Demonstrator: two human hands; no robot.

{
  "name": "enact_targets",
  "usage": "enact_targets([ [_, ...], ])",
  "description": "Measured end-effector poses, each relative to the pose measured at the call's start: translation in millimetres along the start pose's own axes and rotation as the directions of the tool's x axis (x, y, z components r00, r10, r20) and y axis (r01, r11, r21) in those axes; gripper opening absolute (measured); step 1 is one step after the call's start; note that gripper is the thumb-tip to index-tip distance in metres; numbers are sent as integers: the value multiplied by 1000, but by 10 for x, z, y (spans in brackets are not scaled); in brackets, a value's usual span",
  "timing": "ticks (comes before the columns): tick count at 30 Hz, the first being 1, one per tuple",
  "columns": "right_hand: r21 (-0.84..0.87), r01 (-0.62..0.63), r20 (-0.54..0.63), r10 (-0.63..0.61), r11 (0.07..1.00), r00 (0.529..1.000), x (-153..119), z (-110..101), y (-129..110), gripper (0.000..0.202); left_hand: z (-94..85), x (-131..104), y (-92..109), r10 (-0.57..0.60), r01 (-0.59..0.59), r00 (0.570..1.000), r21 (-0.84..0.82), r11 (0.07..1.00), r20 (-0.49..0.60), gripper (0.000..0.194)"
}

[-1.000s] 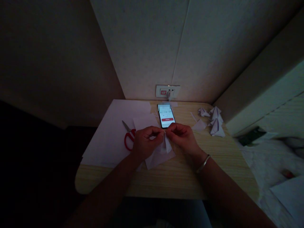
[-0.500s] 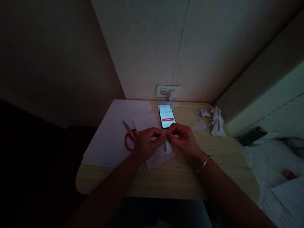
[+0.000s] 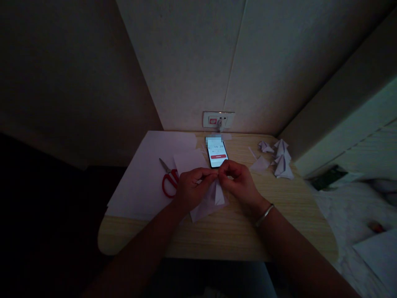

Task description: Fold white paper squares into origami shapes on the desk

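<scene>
A small folded piece of white paper point(image 3: 219, 195) hangs below my fingertips, its top hidden between them. My left hand point(image 3: 195, 186) pinches it from the left, thumb against forefinger. From the right, my right hand point(image 3: 237, 178) pinches the same paper, and the fingertips of both hands almost meet. Under the hands a flat sheet of paper point(image 3: 201, 211) lies on the wooden table point(image 3: 217, 244). Red-handled scissors point(image 3: 169, 184) rest just left of my left hand, blades pointing away. Beyond my fingers lies a phone point(image 3: 218, 156) with a lit screen.
Large white sheets point(image 3: 136, 182) cover the table's left side, a smaller sheet point(image 3: 189, 159) over them. At the right are folded paper pieces point(image 3: 283, 163), a smaller folded piece point(image 3: 265, 146) and a flat paper scrap point(image 3: 260, 164). A wall socket point(image 3: 218, 119) sits behind the phone.
The folded paper under my fingers has turned and now looks narrower, with less of it showing on the left. Both hands keep their pinch in nearly the same place.
</scene>
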State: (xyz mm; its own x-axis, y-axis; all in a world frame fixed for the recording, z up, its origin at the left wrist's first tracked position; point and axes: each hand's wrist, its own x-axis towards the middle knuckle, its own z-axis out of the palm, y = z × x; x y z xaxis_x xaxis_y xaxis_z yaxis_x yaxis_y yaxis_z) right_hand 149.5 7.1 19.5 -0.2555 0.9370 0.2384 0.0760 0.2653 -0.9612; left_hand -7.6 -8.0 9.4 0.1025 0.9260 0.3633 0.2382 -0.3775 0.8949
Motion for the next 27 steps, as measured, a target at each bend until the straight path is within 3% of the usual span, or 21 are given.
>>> enact_targets([
  [8, 143, -42, -40, 48, 989, 998, 28, 7, 11, 17, 42, 22, -33, -180, 184, 983, -261, 948, 41, 24],
  [22, 191, -101, -11, 105, 976, 994, 8, 27, 84, 23, 60, 13, 16, -191, 191, 981, -231, 954, 26, 25],
  [27, 160, -57, -84, 71, 985, 994, 20, 22, 73, 25, 76, 3, 37, -192, 198, 980, -209, 958, 48, 25],
])
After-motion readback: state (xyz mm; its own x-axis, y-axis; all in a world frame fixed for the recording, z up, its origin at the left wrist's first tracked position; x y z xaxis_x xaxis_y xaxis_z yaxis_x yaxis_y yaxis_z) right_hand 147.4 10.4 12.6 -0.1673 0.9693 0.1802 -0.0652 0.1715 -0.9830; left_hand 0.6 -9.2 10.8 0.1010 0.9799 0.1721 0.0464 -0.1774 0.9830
